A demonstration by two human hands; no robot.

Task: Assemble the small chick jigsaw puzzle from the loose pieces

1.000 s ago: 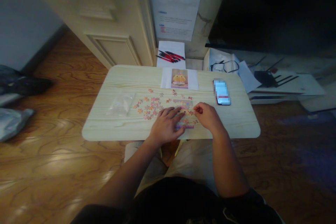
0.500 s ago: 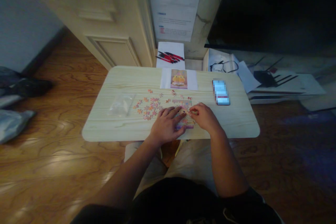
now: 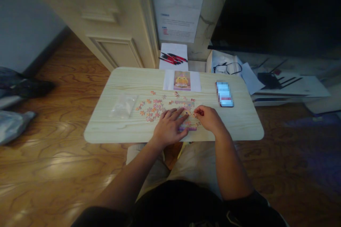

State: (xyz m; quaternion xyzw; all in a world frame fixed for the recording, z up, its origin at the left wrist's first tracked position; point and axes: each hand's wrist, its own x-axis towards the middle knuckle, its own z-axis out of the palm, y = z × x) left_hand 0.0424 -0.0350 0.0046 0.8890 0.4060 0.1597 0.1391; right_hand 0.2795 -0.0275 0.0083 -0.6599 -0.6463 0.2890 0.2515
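My left hand (image 3: 169, 125) lies flat with fingers spread over the partly joined jigsaw puzzle (image 3: 189, 105), hiding much of its left side. At the puzzle's right edge, my right hand (image 3: 208, 117) pinches a small puzzle piece (image 3: 194, 115) between thumb and index finger. Loose puzzle pieces (image 3: 153, 108) are scattered left of my left hand, with several more above the puzzle. Behind it lies a sheet with a reference picture (image 3: 182, 80) of a yellow figure.
A clear plastic bag (image 3: 124, 106) rests on the table (image 3: 101, 127) at the left. A phone (image 3: 225, 94) lies at the right. Beyond the far edge are red and black pens (image 3: 173, 58) and an open white box (image 3: 223, 60) with a cable.
My right hand has shifted slightly to the right, away from the joined pieces, still pinching. My left hand stays spread on the puzzle.
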